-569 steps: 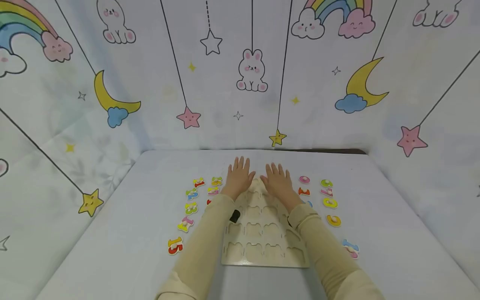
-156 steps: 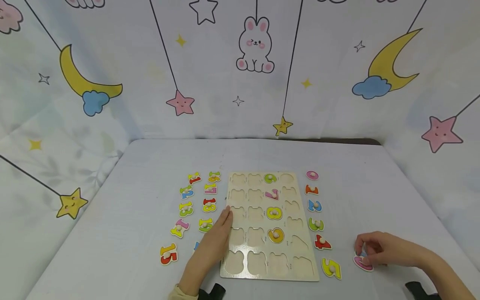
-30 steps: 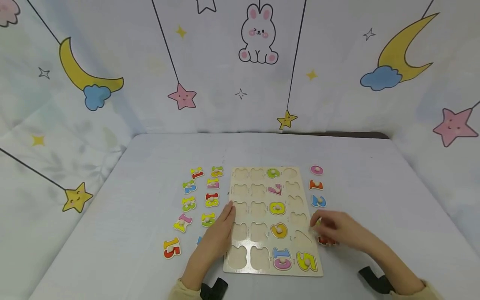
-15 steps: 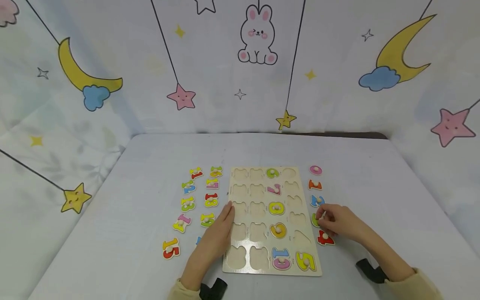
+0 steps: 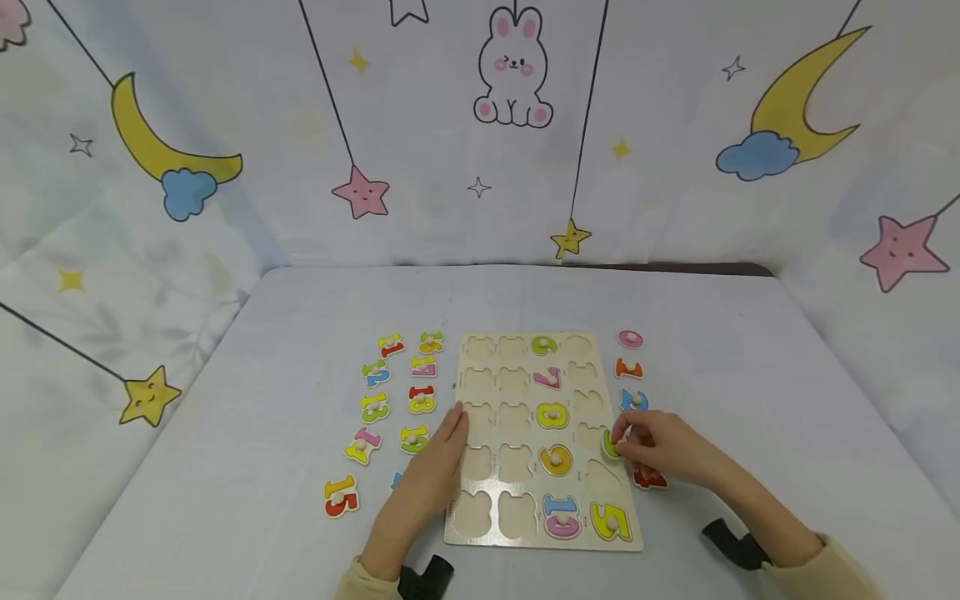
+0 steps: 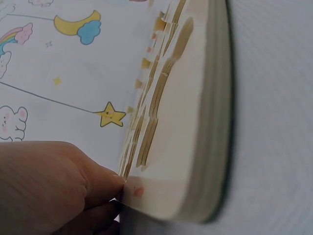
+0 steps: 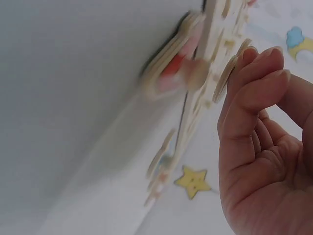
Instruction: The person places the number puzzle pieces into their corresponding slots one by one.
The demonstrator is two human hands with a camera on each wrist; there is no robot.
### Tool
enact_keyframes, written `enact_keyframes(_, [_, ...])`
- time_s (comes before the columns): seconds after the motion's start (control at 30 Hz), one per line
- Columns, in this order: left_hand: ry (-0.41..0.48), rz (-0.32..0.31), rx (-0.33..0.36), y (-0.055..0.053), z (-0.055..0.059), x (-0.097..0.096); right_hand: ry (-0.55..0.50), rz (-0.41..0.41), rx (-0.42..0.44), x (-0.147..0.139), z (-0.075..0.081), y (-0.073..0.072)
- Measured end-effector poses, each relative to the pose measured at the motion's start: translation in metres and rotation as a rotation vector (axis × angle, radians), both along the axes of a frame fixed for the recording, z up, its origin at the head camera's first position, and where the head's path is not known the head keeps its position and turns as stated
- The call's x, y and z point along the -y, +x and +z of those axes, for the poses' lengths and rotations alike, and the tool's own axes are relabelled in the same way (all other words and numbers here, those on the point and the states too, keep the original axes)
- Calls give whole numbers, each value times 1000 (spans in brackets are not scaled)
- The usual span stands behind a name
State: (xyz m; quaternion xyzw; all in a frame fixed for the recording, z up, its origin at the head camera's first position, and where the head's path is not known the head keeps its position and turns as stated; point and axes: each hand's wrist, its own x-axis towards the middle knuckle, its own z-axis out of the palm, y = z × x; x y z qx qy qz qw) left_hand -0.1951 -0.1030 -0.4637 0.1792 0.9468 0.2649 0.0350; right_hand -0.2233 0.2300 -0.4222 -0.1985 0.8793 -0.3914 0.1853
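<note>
My right hand [image 5: 660,446] pinches a green number 3 puzzle piece [image 5: 610,444] over the right edge of the wooden puzzle board [image 5: 480,477]. In the right wrist view the piece [image 7: 226,81] is seen edge-on at the fingertips, beside the board. A vacant recess [image 5: 591,433] lies just left of the piece. My left hand [image 5: 429,483] rests against the board's left edge with its fingers extended; the left wrist view has a fingertip touching the board's side [image 6: 166,196]. Set in the board are the 6 [image 5: 544,345], 7, 8, 9, 10 and 5 [image 5: 611,522].
Right of the board lie a pink 0 [image 5: 630,339], a red 1 [image 5: 628,368], a blue 2 [image 5: 634,400] and a red 4 [image 5: 650,478], partly hidden by the hand. Left of it, two columns of two-digit pieces include the 15 [image 5: 342,497] and 18 [image 5: 422,399]. A patterned cloth hangs behind.
Over the last second my right hand has taken hold of the green 3 and carried it left onto the board's edge. Earlier, the 10 and 5 went into the board. The left hand stays put.
</note>
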Motion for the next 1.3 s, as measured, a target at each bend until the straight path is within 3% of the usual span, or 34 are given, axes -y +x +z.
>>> enact_keyframes(0.43, [16, 2, -5, 0, 0, -1, 52, 75, 30, 24, -6, -21])
enact_keyframes(0.73, [14, 7, -3, 0, 0, -1, 33, 59, 83, 25, -7, -24])
enact_keyframes(1.07, [28, 4, 14, 2, 0, 0, -3, 62, 103, -12, -2, -10])
enact_keyframes(1.3, [24, 3, 6, 2, 3, 0, -35, 87, 212, -38, -6, 8])
